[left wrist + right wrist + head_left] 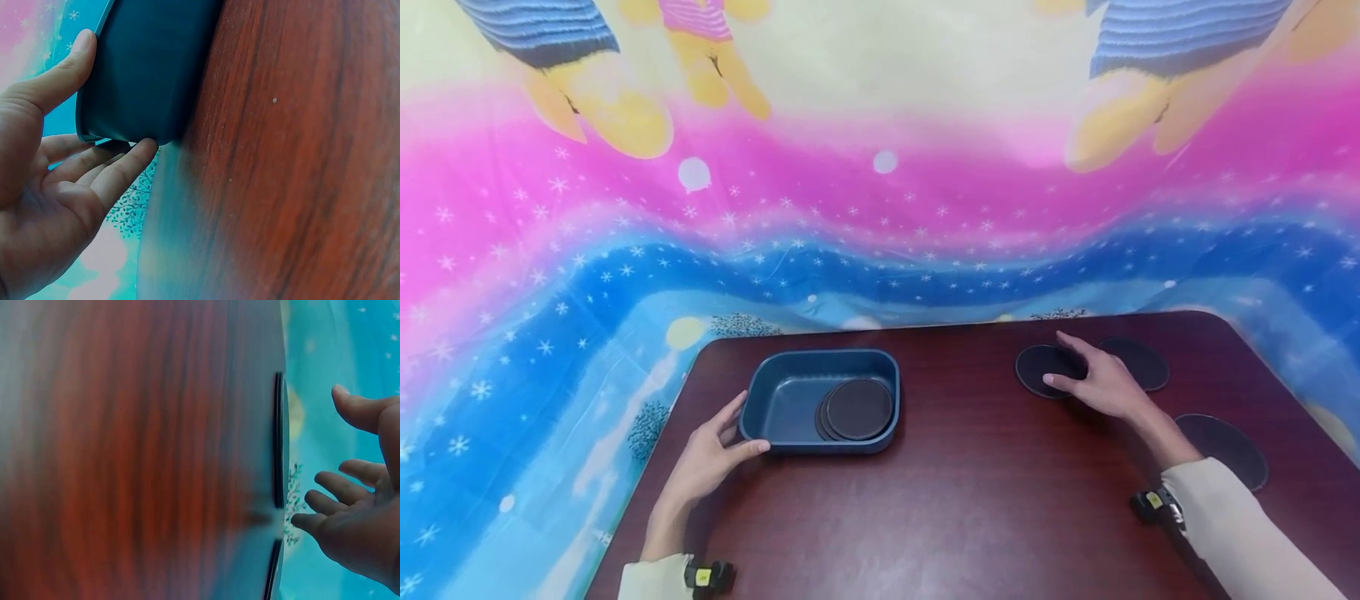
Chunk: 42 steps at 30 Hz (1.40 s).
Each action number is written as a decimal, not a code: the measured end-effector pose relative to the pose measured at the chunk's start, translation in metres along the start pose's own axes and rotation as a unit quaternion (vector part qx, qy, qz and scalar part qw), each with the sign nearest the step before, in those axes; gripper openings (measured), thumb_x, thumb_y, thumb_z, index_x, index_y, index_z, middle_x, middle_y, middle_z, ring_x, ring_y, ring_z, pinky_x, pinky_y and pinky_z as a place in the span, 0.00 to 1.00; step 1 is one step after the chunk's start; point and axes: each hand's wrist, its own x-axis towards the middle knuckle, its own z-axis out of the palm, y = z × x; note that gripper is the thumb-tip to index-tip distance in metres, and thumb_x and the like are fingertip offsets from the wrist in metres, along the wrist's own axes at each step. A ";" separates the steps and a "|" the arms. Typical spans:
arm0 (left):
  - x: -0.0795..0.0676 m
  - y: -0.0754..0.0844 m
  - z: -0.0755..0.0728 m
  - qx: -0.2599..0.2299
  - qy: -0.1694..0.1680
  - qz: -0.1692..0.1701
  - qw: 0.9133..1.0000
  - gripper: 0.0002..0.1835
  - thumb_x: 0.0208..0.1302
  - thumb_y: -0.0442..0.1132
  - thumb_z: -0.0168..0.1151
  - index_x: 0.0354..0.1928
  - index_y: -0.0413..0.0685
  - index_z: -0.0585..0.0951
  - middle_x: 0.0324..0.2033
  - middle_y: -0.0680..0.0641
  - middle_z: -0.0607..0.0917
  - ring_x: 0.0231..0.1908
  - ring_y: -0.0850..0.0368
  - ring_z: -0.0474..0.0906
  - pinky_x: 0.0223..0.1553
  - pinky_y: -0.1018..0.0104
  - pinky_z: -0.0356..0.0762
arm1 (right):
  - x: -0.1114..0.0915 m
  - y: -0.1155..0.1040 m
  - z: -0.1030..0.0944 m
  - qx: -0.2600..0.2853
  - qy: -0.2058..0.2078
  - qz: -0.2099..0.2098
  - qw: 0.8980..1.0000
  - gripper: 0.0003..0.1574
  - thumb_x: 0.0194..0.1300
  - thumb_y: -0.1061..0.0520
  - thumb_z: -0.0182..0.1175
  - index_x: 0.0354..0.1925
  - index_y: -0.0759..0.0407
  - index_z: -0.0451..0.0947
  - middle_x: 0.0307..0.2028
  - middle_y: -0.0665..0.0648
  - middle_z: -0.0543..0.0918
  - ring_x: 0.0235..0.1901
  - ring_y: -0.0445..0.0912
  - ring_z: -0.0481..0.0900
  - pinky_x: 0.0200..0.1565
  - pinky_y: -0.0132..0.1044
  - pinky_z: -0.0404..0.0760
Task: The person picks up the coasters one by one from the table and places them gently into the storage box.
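Note:
A dark blue rectangular container (778, 442) stands on the left of the table, with several round dark coasters (859, 408) overlapping at its right end. My left hand (703, 462) grips its left end, thumb on the front rim and fingers along the short side. In the left wrist view, the thumb and fingertips touch the container's outer wall (144, 75). Over at the right, my right hand (1105, 379) hovers with spread fingers above a dark round coaster (1037, 371), holding nothing. The right wrist view shows that hand (356, 512) apart from the thin coaster edge (279, 440).
Behind the right hand lies another dark disc (1142, 362), and a further one (1225, 450) sits beside the right forearm. A glossy red-brown table (925, 517) carries everything. A colourful printed cloth (880, 208) hangs beyond its back edge.

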 end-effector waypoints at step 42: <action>-0.001 0.001 0.000 -0.002 0.002 0.001 1.000 0.53 0.69 0.46 0.76 0.87 0.50 0.54 0.78 0.34 0.71 0.73 0.35 0.75 0.62 0.47 0.85 | 0.010 0.007 -0.007 0.007 0.036 0.004 0.999 0.42 0.63 0.59 0.79 0.72 0.62 0.76 0.56 0.75 0.86 0.50 0.65 0.89 0.48 0.54 0.87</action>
